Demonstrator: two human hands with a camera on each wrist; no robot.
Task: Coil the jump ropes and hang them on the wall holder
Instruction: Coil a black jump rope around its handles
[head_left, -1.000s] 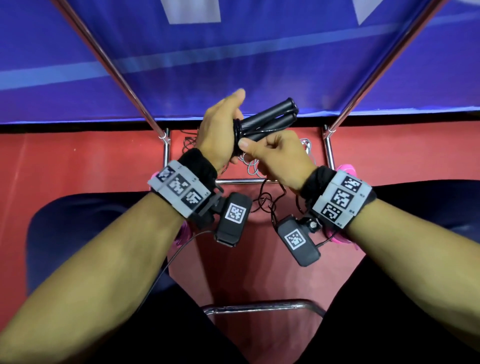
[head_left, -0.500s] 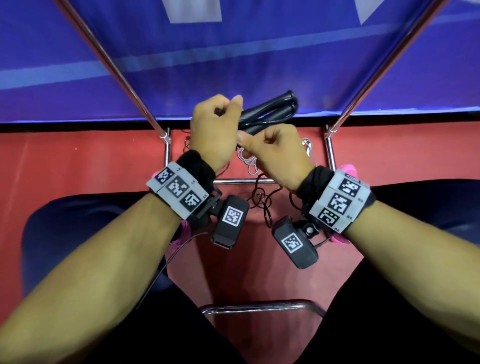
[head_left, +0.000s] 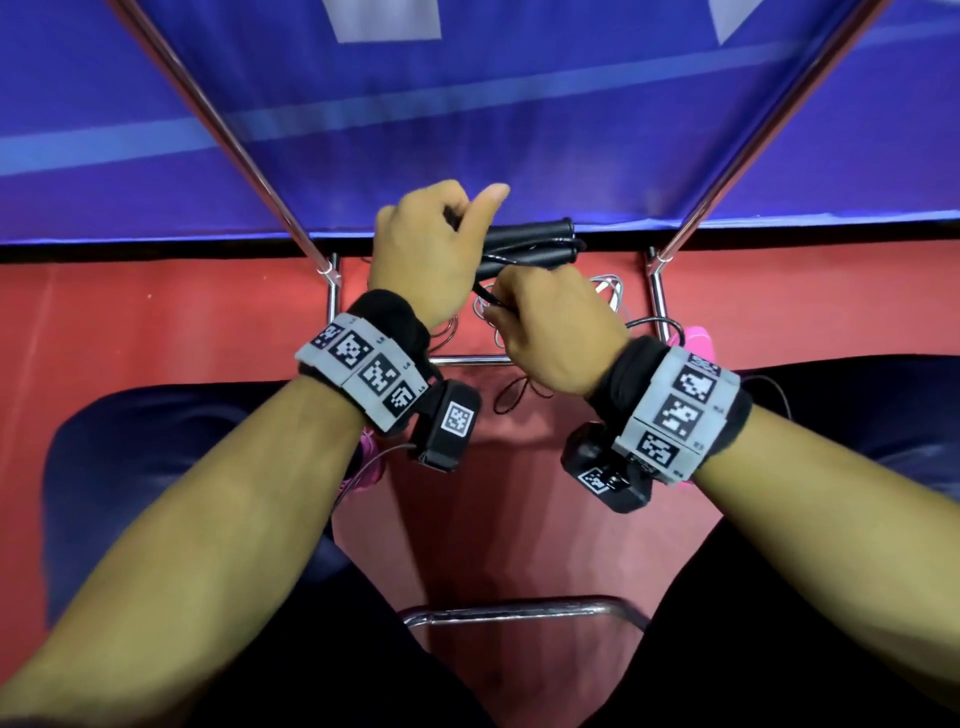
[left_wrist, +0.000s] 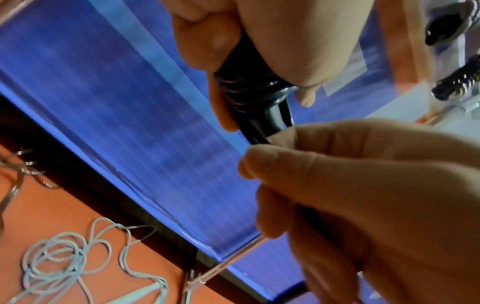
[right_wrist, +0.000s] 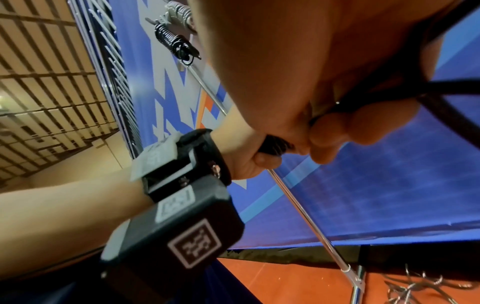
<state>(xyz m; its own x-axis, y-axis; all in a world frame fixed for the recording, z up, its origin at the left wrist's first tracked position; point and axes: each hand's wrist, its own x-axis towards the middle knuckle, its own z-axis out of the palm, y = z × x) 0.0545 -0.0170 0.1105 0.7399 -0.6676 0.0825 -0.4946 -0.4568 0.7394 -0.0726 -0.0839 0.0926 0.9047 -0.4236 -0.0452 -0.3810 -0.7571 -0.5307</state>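
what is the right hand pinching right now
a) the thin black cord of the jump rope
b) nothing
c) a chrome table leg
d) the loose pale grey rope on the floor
a: the right hand pinches the thin black cord running off the paired black handles that the left hand grips, while the pale grey rope lies loose on the red floor.

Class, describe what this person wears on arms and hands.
Hands and forearms bare. Each wrist has a black cuff, a grey band of black-and-white square markers and a black camera box. A thin cable hangs under the left wrist.
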